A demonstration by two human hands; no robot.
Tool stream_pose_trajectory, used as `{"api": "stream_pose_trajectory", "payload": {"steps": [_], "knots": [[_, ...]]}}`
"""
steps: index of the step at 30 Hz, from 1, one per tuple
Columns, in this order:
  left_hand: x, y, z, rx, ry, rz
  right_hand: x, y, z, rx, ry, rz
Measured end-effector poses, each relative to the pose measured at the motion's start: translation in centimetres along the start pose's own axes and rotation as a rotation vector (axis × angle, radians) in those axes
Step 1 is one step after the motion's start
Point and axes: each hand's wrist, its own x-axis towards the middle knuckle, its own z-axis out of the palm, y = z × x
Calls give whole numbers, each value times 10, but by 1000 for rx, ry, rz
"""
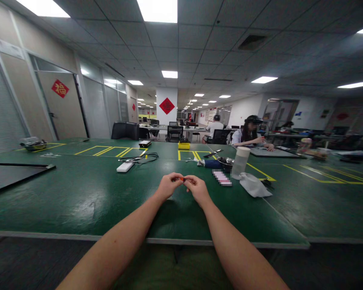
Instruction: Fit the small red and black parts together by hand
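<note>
My left hand [168, 185] and my right hand [197, 188] meet over the green table [78, 197], both with fingers pinched together. Between their fingertips sits a small orange-red object [182, 179], too small to name. Both forearms reach out from the bottom of the view, above the table's near edge.
To the right stand a translucent plastic bottle [240, 162], a crumpled white cloth [254, 184], a metal bowl [225, 162] and a dark blue item [211, 163]. A white power strip [125, 166] with black cable lies left of centre. Another person [250, 135] sits at the far right.
</note>
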Motion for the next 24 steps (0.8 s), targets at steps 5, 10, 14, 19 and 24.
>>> {"api": "stream_pose_trajectory", "payload": {"steps": [5,10,14,19,24], "knots": [[1,-1,0,-6,-3,2,0,-2,0,-22,0,1],[0,-1,1,-17,2,0,-1,-4,0,-23,11,4],[0,0,0,-18,0,-7,-1,-3,0,-24,14,7],[0,-1,0,-20,-10,-6,0,-3,0,-26,12,8],[-1,0,0,-14,0,-5,0,0,-1,-28,4,-5]]}}
